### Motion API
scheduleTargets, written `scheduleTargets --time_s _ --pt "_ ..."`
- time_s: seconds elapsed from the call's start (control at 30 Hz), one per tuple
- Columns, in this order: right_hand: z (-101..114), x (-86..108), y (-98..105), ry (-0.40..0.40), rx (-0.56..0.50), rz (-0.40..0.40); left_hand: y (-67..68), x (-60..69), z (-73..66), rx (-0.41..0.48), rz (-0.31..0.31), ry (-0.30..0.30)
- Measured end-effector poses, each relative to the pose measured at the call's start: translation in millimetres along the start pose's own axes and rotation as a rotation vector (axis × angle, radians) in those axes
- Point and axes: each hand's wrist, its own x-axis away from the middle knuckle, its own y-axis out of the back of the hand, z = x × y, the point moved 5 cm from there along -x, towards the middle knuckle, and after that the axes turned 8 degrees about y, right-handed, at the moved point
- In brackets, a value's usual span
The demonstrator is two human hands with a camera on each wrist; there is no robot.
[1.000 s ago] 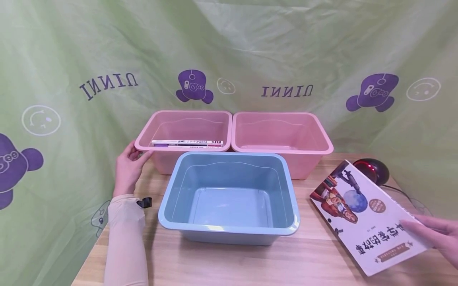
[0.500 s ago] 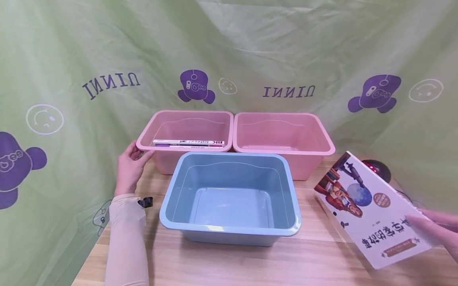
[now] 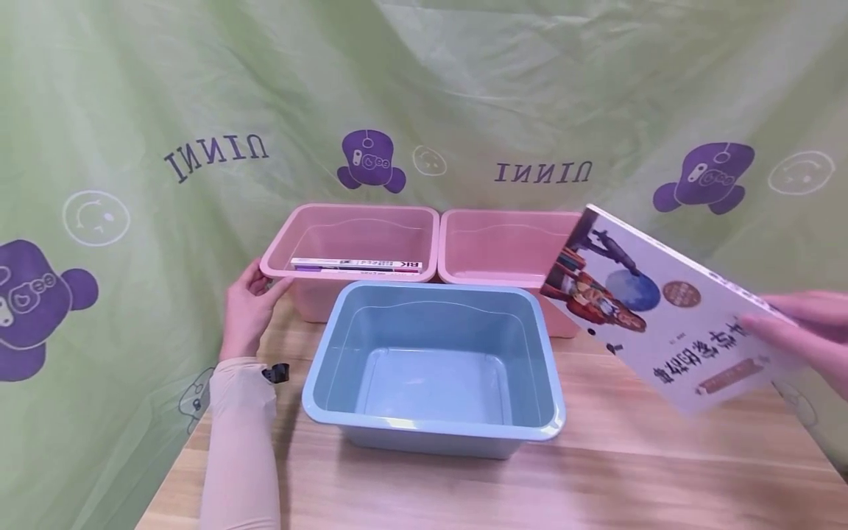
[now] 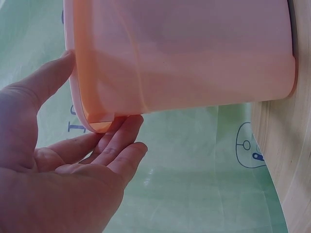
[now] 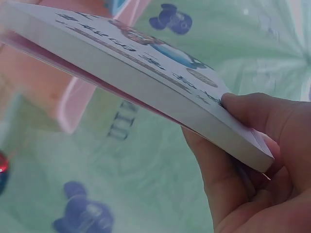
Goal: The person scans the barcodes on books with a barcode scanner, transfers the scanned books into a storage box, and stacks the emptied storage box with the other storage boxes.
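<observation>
My left hand [image 3: 252, 309] holds the near left corner of the left pink bin [image 3: 310, 302]. In the left wrist view its thumb [image 4: 53, 77] lies on the rim and its fingers rest under the rim at the corner. Over on the right, my right hand [image 3: 811, 331] grips a white paperback book [image 3: 636, 302], thumb on the cover and fingers beneath. The book is in the air, tilted, its far corner in front of the right pink bin [image 3: 503, 246], hiding part of it. Thin books or packs [image 3: 358, 263] lie in the left pink bin.
A light blue bin [image 3: 430, 442] stands in front of both pink bins on the wooden table [image 3: 636, 478]. Behind everything hangs a green printed curtain [image 3: 464, 88]. A shiny red and dark object [image 5: 3, 170] shows partly at the right wrist view's left edge.
My right hand has lifted the book and carried it left toward the right pink bin. The dark mouse is now out of sight in the head view. My left hand stays at its corner.
</observation>
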Motion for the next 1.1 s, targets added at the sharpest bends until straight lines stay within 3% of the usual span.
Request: scheduleTargets --time_s 0.03,0.07,0.13,0.27,0.37,0.57,0.83,1.1 --pt "-1 -12.9 -1 -0.090 -0.029 0.019 -0.1 -0.3 0.2 -0.002 -0.001 0.000" --pt "-1 -25.0 -3 -0.107 -0.032 0.038 -0.4 -0.2 0.0 -0.002 -0.001 -0.001" --pt "0 -50.2 -8 -0.277 -0.015 0.088 -0.1 0.4 -0.4 -0.001 -0.005 -0.005" --pt "17 -98.1 -25 -0.216 0.181 0.185 1.1 1.1 -1.6 -0.004 -0.014 -0.015" --pt "26 -128.3 -41 -0.157 0.211 0.208 -0.1 1.1 -3.9 0.004 -0.022 -0.034" --pt "28 -179.6 -87 -0.087 0.090 0.241 -0.3 0.4 -3.0 0.027 -0.022 -0.050" --pt "42 -243.8 -166 -0.079 -0.089 0.298 1.0 -1.0 1.3 0.049 -0.028 -0.043" --pt "64 -287.4 -227 -0.075 -0.227 0.333 -2.1 0.3 -0.9 0.036 -0.030 -0.050"
